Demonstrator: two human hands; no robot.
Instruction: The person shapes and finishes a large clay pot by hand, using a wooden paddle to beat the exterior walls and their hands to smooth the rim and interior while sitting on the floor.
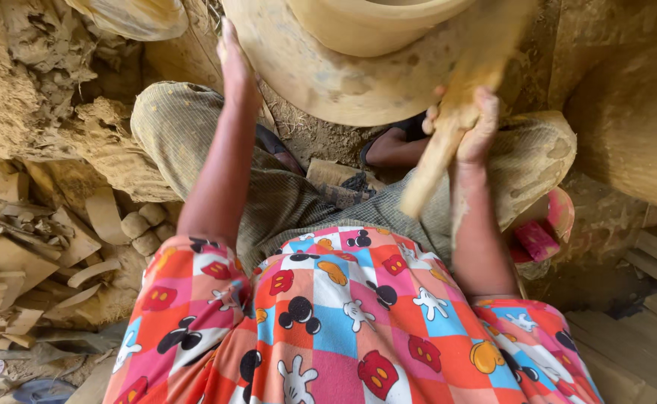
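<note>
At 12 o'clock of the view, a large unfired clay pot (343, 82) fills the top edge, its rounded wall facing the person. Left hand (236, 60) at 11 o'clock: fingers straight, laid flat against the pot's left side, gripping nothing. Right hand (472, 123) at 1 o'clock: fingers wrapped tight round a wooden paddle (448, 142). Paddle runs diagonally, upper end blurred against the pot's right wall, lower end pointing to 6 o'clock over the lap. Both forearms are smeared with clay. Person sits with knees apart in grey-checked trousers and a bright patchwork cartoon shirt (343, 329). Broken clay slabs and lumps (59, 247) piled at 9 o'clock. Pink bowl (549, 224) at 3 o'clock, just beside the right knee.
</note>
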